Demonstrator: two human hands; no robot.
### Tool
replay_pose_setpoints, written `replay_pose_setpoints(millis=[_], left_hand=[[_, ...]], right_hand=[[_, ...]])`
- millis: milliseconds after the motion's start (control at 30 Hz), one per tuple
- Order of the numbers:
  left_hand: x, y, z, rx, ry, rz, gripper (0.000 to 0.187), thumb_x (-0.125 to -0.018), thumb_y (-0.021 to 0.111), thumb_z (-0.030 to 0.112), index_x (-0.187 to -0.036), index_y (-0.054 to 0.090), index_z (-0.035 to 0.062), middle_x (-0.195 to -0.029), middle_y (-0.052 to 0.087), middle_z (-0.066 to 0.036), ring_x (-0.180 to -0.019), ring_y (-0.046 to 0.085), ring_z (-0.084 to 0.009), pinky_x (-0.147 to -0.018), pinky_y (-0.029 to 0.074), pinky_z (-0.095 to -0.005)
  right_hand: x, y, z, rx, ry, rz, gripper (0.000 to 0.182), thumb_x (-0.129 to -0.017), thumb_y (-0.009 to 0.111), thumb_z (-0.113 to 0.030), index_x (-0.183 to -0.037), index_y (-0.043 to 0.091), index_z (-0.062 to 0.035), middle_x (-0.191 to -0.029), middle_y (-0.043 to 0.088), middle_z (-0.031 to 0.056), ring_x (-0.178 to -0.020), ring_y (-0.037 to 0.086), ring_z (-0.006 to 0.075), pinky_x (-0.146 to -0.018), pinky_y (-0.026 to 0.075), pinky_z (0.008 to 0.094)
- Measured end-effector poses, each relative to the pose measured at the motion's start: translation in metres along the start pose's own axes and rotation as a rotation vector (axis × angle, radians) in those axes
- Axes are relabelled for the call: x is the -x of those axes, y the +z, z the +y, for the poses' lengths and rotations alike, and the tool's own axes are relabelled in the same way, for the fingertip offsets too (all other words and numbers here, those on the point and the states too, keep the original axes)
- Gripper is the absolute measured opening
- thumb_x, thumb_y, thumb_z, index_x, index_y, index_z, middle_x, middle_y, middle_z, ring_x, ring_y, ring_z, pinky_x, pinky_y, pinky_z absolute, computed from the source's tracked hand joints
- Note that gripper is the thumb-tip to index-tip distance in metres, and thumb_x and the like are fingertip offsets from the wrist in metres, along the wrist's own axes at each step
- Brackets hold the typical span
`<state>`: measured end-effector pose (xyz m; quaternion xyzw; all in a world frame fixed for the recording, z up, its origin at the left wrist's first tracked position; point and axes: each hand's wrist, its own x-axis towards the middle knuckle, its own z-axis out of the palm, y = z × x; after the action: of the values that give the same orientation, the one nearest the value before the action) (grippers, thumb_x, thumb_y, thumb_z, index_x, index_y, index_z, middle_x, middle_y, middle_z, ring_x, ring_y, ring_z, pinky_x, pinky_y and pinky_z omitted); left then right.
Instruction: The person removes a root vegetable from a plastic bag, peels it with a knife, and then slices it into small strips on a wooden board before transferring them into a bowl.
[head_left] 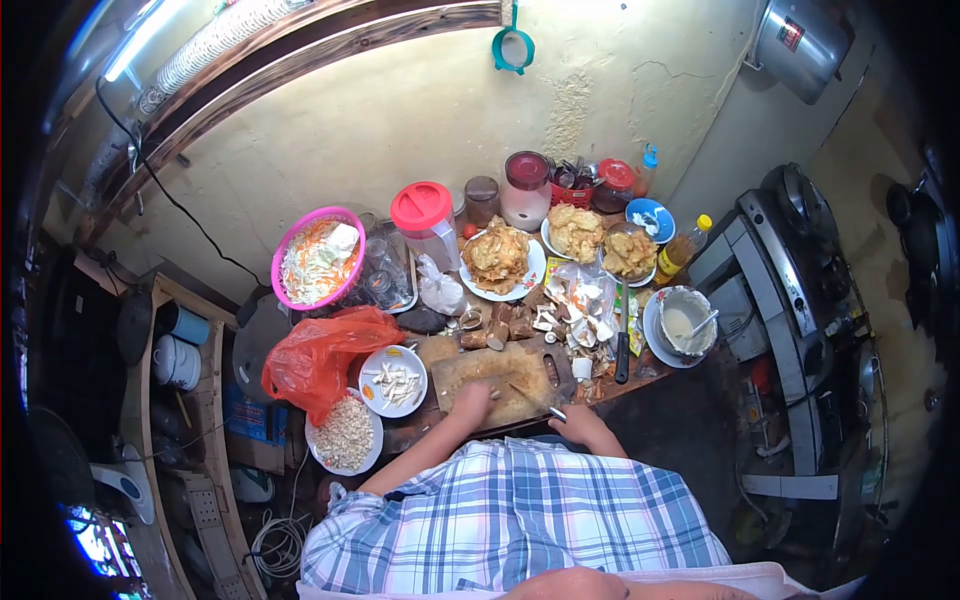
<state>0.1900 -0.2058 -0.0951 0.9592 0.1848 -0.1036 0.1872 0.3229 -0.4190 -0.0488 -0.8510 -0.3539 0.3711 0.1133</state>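
A wooden cutting board (460, 370) lies at the table's front edge, right before me. My right hand (582, 428) is closed around the handle of a kitchen knife (527, 396), whose blade points left over the board. On the board's left part rests my left hand (472, 403), its fingers curled together; whatever they hold is hidden. Beside it on the left is a white plate (415, 403) with pale cut sticks. Nearer me, another plate (374, 452) carries a heap of small white diced pieces (344, 434). Brown-skinned root chunks (497, 333) sit just behind the board.
A red plastic bag (330, 350) and a pink basin (277, 275) of shredded vegetables stand left. Plates of fried food (497, 255), a pitcher (422, 215) and jars line the back. Peelings, a black-handled knife (622, 355) and a batter bowl (685, 325) are right, beside a stove (775, 260).
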Motion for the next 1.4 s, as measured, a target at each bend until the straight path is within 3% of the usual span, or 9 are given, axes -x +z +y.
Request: replay_pose_setpoints(millis=[67,267,433,600,700,967,1033,1167,1400], left_hand=[[0.015,-0.031,-0.010,0.325,-0.152,0.113,0.020,-0.076,0.061,0.015,-0.088,0.062,-0.0011,-0.086,0.064,-0.024,-0.078,0.062,-0.0393,-0.069,0.050,-0.0473],[0.055,-0.071,-0.090,0.232,-0.397,0.680,0.016,-0.071,0.062,0.006,-0.085,0.062,-0.0022,-0.083,0.062,-0.024,-0.081,0.060,-0.0410,-0.073,0.048,-0.0461],[0.086,-0.087,-0.112,0.199,-0.533,0.677,0.019,-0.071,0.062,0.003,-0.089,0.066,-0.0014,-0.087,0.063,-0.022,-0.083,0.062,-0.0378,-0.075,0.049,-0.0453],[0.085,-0.080,-0.110,0.334,-0.660,0.599,0.017,-0.070,0.063,0.001,-0.086,0.069,-0.0004,-0.086,0.065,-0.022,-0.083,0.064,-0.0355,-0.077,0.050,-0.0418],[0.076,-0.062,-0.118,0.333,-0.638,0.653,0.015,-0.070,0.063,0.000,-0.084,0.069,-0.0011,-0.083,0.065,-0.022,-0.083,0.064,-0.0345,-0.077,0.050,-0.0415],[0.070,-0.061,-0.094,0.314,-0.640,0.641,0.020,-0.068,0.061,-0.001,-0.087,0.069,0.0001,-0.082,0.066,-0.020,-0.078,0.065,-0.0327,-0.074,0.051,-0.0406],[0.072,-0.071,-0.078,0.358,-0.737,0.551,0.023,-0.068,0.061,-0.001,-0.089,0.069,0.0002,-0.079,0.067,-0.018,-0.074,0.065,-0.0319,-0.072,0.051,-0.0396],[0.074,-0.056,-0.071,0.386,-0.765,0.557,0.024,-0.067,0.060,-0.002,-0.089,0.069,0.0001,-0.077,0.066,-0.018,-0.073,0.065,-0.0311,-0.070,0.051,-0.0388],[0.080,-0.044,-0.064,0.441,-0.700,0.636,0.021,-0.069,0.061,-0.001,-0.089,0.069,0.0001,-0.075,0.066,-0.017,-0.073,0.066,-0.0297,-0.070,0.051,-0.0369]], right_hand=[[-0.005,0.001,0.004,0.016,0.001,-0.003,0.044,-0.082,0.061,-0.038,-0.098,0.064,0.0033,-0.094,0.064,0.0262,-0.091,0.062,0.0404,-0.082,0.048,0.0456],[-0.012,0.000,0.001,0.081,0.003,-0.022,0.044,-0.082,0.062,-0.038,-0.097,0.064,0.0030,-0.093,0.064,0.0257,-0.091,0.062,0.0402,-0.082,0.049,0.0450],[-0.015,0.000,-0.006,0.109,-0.029,-0.042,0.043,-0.082,0.062,-0.038,-0.094,0.065,0.0033,-0.092,0.064,0.0257,-0.090,0.062,0.0401,-0.081,0.049,0.0448],[-0.013,0.003,0.003,0.070,-0.058,-0.048,0.045,-0.082,0.062,-0.037,-0.102,0.062,0.0031,-0.094,0.064,0.0259,-0.091,0.062,0.0401,-0.081,0.049,0.0449],[-0.006,-0.003,0.010,0.047,-0.072,-0.066,0.045,-0.083,0.061,-0.037,-0.107,0.061,0.0008,-0.095,0.064,0.0257,-0.090,0.062,0.0406,-0.081,0.048,0.0441],[-0.005,-0.022,0.026,0.065,-0.088,-0.133,0.043,-0.084,0.060,-0.036,-0.104,0.061,0.0021,-0.096,0.064,0.0259,-0.092,0.062,0.0402,-0.082,0.048,0.0446],[-0.005,-0.025,0.026,0.075,-0.094,-0.135,0.041,-0.084,0.060,-0.035,-0.102,0.061,0.0021,-0.096,0.064,0.0255,-0.092,0.062,0.0398,-0.082,0.048,0.0447],[-0.004,-0.024,0.030,0.060,-0.149,-0.122,0.038,-0.084,0.060,-0.033,-0.099,0.062,0.0028,-0.094,0.064,0.0252,-0.091,0.062,0.0394,-0.081,0.049,0.0450],[-0.002,-0.036,0.032,0.076,-0.151,-0.119,0.038,-0.084,0.061,-0.033,-0.101,0.060,0.0010,-0.091,0.064,0.0251,-0.088,0.062,0.0408,-0.079,0.049,0.0456]])
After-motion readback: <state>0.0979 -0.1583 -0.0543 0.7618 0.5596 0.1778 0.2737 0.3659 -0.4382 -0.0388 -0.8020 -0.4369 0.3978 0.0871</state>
